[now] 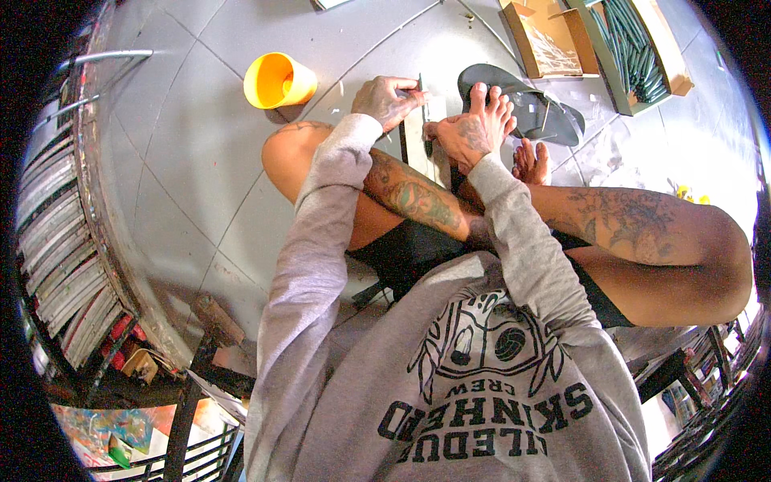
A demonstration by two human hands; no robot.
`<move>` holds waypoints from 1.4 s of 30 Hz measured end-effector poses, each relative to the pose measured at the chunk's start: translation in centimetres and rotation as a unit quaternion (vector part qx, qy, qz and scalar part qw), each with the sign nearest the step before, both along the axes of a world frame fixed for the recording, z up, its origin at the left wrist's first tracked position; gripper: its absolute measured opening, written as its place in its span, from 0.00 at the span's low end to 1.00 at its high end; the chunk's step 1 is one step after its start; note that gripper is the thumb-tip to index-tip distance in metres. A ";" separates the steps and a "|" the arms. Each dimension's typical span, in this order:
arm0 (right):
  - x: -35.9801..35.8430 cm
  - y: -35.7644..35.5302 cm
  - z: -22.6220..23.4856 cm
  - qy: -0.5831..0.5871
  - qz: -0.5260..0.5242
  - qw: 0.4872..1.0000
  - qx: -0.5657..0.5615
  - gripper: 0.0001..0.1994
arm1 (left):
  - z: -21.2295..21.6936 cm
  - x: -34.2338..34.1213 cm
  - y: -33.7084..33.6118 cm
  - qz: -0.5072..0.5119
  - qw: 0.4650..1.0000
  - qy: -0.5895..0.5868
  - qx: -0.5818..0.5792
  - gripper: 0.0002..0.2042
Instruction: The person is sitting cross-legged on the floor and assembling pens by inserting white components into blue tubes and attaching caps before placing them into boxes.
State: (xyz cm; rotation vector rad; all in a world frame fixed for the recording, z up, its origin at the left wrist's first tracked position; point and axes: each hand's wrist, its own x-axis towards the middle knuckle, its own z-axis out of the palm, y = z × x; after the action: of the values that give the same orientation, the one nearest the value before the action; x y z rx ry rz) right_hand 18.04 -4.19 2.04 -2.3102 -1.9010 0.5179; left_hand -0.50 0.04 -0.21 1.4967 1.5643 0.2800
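In front of my crossed legs, a slim dark pen-like stick stands roughly lengthwise between my hands. My left hand pinches its far end between thumb and fingers. The near end is in the grip of my right hand, with its thumb and curled fingers partly hiding it. Under the stick lies a narrow pale strip or board with a dark edge. My right hand sits right beside my bare foot.
A yellow cup stands left of my hands. Black flip-flops lie to the right. Beyond are an open cardboard box and a box of several dark green sticks. Clear plastic is scattered rightward; a rack lines the left.
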 end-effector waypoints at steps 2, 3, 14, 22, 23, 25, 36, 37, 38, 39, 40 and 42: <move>-0.3 0.2 0.8 -0.004 -0.002 1.000 -0.006 0.54 | 0.6 -0.1 0.0 -0.017 1.000 0.000 -0.004 0.28; -0.5 0.2 1.1 -0.005 -0.005 1.000 -0.010 0.53 | 0.7 -0.2 -0.3 -0.022 1.000 -0.002 0.011 0.29; -0.5 -1.2 1.4 0.151 -0.027 0.987 -0.043 0.40 | 0.5 0.5 -1.3 -0.002 0.999 0.016 0.034 0.22; -1.0 -3.1 2.3 0.502 -0.217 0.811 -0.206 0.15 | -1.9 -0.3 -0.6 0.009 0.996 -0.075 -0.044 0.25; -0.9 -3.2 1.9 0.503 -0.207 0.817 -0.192 0.14 | -2.3 -0.4 -0.7 0.014 0.996 -0.075 -0.044 0.24; -0.7 -3.5 0.8 0.504 -0.192 0.826 -0.163 0.13 | -1.8 -0.2 -0.7 0.019 0.996 -0.076 -0.045 0.24; -1.4 -3.3 3.5 0.594 -0.323 0.703 -0.221 0.06 | -1.7 -0.3 -0.5 0.024 0.994 -0.090 -0.053 0.25; -1.5 -3.4 3.5 0.595 -0.327 0.701 -0.219 0.06 | -1.7 -0.3 -0.5 0.027 0.994 -0.093 -0.055 0.25; -1.4 -3.4 3.4 0.603 -0.323 0.698 -0.213 0.07 | -1.7 -0.3 -0.5 0.025 0.994 -0.091 -0.048 0.24; -1.3 -3.5 3.2 0.610 -0.318 0.695 -0.207 0.08 | -1.8 -0.4 -0.5 0.024 0.995 -0.090 -0.042 0.24; -1.2 -3.6 3.1 0.618 -0.314 0.693 -0.201 0.10 | -1.9 -0.4 -0.4 0.022 0.995 -0.088 -0.036 0.24; -1.4 -3.9 3.1 0.628 -0.323 0.680 -0.196 0.11 | -2.1 -0.5 -0.5 0.023 0.993 -0.106 -0.038 0.24</move>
State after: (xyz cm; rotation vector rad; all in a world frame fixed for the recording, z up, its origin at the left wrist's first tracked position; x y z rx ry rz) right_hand 16.63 -8.07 5.19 -1.6235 -0.2960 1.8229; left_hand -1.05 -0.47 -2.33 1.3282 1.4245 0.3877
